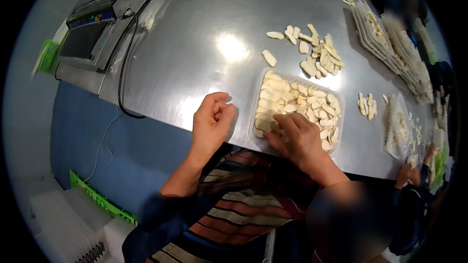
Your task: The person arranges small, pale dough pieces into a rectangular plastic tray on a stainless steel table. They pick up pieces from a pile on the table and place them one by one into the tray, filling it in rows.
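Note:
A clear plastic tray (343,117) full of pale, flat food slices (274,84) lies near the table's front edge. Overlapping rows of slices line its left part; the rest lie more loosely. My right hand (298,135) is over the tray's lower part, with thumb and index finger at a pale slice (265,124); whether they grip it or only touch it is not clear. Left of the tray, my left hand (213,117) hovers with curled fingers apart, holding nothing. Beyond the tray, a loose pile of similar slices (325,56) rests on the metal table (182,51).
Stacked trays (380,51) stand at the right, with a bagged tray (398,128) nearer and a few slices (367,106) beside it. A machine (86,40) and black cable (122,76) are at the left. Co-workers' hands (407,175) show at the far right.

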Action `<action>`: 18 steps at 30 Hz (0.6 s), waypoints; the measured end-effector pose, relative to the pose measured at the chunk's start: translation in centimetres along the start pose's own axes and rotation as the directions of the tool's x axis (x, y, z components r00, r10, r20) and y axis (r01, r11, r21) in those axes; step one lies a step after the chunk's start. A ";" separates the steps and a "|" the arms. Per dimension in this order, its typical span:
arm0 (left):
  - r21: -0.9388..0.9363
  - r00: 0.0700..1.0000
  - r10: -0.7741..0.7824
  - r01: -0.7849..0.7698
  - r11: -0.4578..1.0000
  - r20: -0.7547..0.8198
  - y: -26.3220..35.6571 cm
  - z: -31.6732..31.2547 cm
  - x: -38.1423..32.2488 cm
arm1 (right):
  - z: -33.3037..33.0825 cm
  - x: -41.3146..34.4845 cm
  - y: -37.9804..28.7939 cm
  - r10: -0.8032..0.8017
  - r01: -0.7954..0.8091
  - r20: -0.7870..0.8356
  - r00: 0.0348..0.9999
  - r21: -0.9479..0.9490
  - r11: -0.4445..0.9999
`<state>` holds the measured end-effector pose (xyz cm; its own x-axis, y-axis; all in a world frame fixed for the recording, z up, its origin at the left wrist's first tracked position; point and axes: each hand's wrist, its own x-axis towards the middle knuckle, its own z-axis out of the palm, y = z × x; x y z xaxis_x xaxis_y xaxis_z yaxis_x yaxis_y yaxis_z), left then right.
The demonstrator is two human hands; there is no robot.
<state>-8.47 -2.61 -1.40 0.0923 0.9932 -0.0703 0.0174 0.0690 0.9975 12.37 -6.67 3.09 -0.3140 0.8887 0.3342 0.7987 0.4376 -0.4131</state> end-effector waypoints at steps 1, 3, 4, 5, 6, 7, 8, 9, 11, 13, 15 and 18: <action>0.024 0.999 0.020 -0.019 1.000 -0.025 -0.3 -0.1 0.2 | -0.3 0.3 0.2 -0.003 0.004 -0.019 1.000 0.023 1.000; 0.041 0.996 0.048 -0.045 0.998 -0.072 -0.7 -0.2 0.8 | -0.6 1.4 2.6 0.111 -0.094 -0.111 0.988 0.142 0.985; 0.043 0.994 0.058 -0.054 0.998 -0.089 -0.6 -0.1 1.1 | -1.4 2.7 3.5 0.171 -0.174 -0.140 0.975 -0.010 0.985; 0.044 0.992 0.068 -0.064 0.997 -0.109 -0.5 0.0 1.3 | -1.8 4.6 4.9 0.278 -0.282 -0.178 0.944 0.002 0.959; 0.046 0.992 0.072 -0.068 0.997 -0.107 -0.3 0.3 1.8 | -2.0 6.0 7.1 0.277 -0.285 -0.229 0.933 -0.004 0.958; 0.047 0.992 0.076 -0.071 0.996 -0.104 -0.4 0.4 2.1 | -2.2 7.7 8.7 0.388 -0.397 -0.140 0.911 -0.042 0.917; 0.049 0.992 0.079 -0.075 0.996 -0.102 -0.5 0.7 2.3 | -1.6 9.1 10.8 0.401 -0.409 -0.127 0.907 -0.048 0.911; 0.050 0.992 0.078 -0.073 0.996 -0.104 -0.6 0.7 2.4 | -1.2 10.5 12.1 0.414 -0.422 -0.084 0.907 -0.134 0.897; 0.092 0.991 0.089 -0.080 0.993 -0.101 -0.3 0.8 2.4 | 0.0 12.3 13.9 0.435 -0.441 -0.076 0.897 -0.205 0.874; 0.126 0.988 0.112 -0.098 0.987 -0.104 -0.5 0.4 2.2 | 0.9 13.8 13.8 0.483 -0.476 -0.042 0.875 -0.265 0.839; 0.147 0.986 0.143 -0.128 0.981 -0.090 -1.0 0.2 1.9 | 1.5 14.3 14.0 0.526 -0.517 -0.032 0.850 -0.243 0.821; 0.156 0.984 0.148 -0.131 0.979 -0.103 -0.7 0.4 2.1 | 1.7 14.5 14.7 0.569 -0.567 -0.023 0.822 -0.127 0.814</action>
<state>-7.91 -0.65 -2.25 -0.0091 0.9968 0.0800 0.1604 -0.0775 0.9840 18.68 12.84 0.41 0.2078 0.9764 0.0589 0.8933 -0.1649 -0.4182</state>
